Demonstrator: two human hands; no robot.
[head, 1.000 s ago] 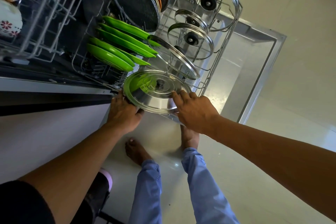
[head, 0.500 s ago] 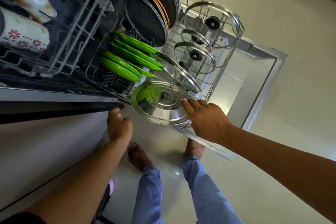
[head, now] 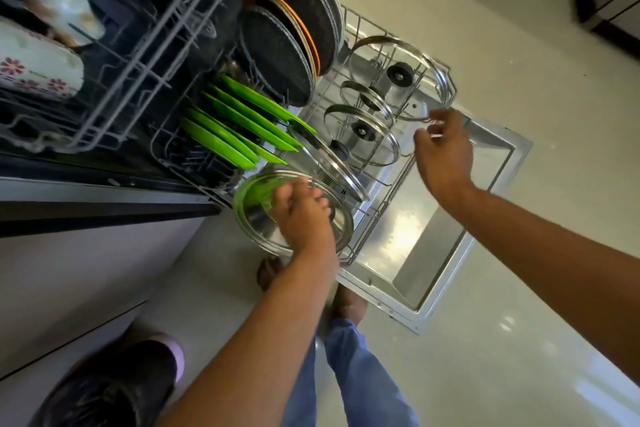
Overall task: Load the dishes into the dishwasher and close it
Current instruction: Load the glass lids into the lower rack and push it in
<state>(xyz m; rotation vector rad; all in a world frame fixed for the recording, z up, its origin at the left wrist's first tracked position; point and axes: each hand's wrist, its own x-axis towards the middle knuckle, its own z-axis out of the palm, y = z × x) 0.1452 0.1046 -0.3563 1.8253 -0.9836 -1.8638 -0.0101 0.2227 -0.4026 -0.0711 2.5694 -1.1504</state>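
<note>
Over the pulled-out lower rack (head: 377, 218), left hand (head: 304, 218) lay loosely on the steel lid (head: 256, 215), grip unclear, right hand (head: 445, 152) curled round the rack's far rim, green plates (head: 239, 125) racked beside.

- No legible text, brand, number or sign on any surface in view
- Mug (head: 34, 71), upper rack, left edge: red flower pattern only, no lettering
- Dishwasher door (head: 450, 253): bare metal, unmarked
</note>
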